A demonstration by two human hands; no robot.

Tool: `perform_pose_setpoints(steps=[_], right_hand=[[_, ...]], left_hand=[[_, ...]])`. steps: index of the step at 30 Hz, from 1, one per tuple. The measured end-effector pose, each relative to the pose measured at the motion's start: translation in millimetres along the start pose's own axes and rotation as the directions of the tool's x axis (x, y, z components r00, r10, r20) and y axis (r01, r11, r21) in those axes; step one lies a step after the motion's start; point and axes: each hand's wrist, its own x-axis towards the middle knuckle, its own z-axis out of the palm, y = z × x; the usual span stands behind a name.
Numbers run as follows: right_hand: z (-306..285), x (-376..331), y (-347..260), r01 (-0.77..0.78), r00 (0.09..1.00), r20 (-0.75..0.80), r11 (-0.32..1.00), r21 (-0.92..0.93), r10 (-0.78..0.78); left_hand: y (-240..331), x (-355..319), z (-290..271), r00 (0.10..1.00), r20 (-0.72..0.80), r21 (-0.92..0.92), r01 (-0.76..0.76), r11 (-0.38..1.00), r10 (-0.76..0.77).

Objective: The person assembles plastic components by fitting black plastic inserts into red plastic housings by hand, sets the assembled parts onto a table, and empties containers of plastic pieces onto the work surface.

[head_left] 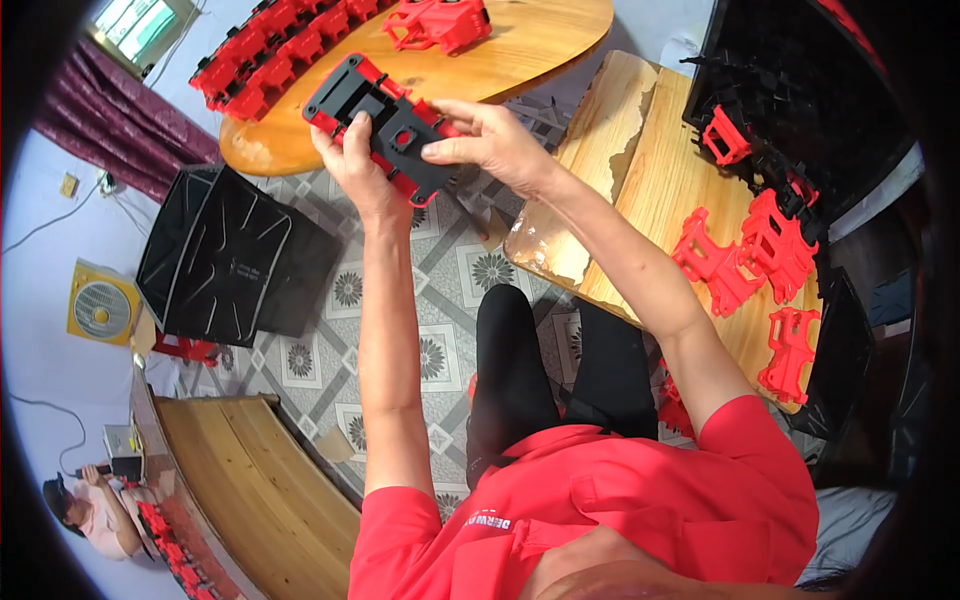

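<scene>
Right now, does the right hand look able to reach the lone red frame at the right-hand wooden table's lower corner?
Probably yes, once freed: the right hand helps the left hand hold the red-and-black unit, but nothing seems to cover the red frame.

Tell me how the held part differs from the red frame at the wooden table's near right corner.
Colour: the held part shows a largely black face with red along its edges, while the frame looks red all over.
Support: the held part is raised in the left grip and right grip; the frame lies on the table.
Shared: both have red on them and are longer than wide.
</scene>
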Motion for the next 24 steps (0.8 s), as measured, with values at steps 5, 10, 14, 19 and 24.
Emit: perform_pose_setpoints(steps=[5, 10, 14, 19, 24], right_hand=[[-20, 19, 24, 0.147, 0.957, -0.158, 0.877, -0.458, -0.243], [-83, 108, 15, 0.000, 0.702, -0.382, 0.536, -0.844, -0.602], [-183, 177, 21, -0.169, 0.764, -0.549, 0.715, -0.678, -0.340], [-185, 213, 31, 0.106, 0.928, -0.148, 0.621, -0.776, -0.343], [-166, 218, 33, 0.136, 0.852, 0.027, 0.171, -0.976, -0.523]], left_hand=[[-19, 58, -14, 0.980, -0.102, 0.076, 0.181, 0.981, -0.173], [-32, 149, -21, 0.944, -0.330, 0.322, 0.138, 0.937, -0.026], [-86, 195, 2, 0.870, -0.414, 0.225, 0.383, 0.896, -0.268], [-91, 212, -21, 0.824, -0.446, 0.070, 0.420, 0.905, -0.348], [-120, 223, -26, 0.821, -0.485, 0.124, 0.407, 0.905, -0.302]])
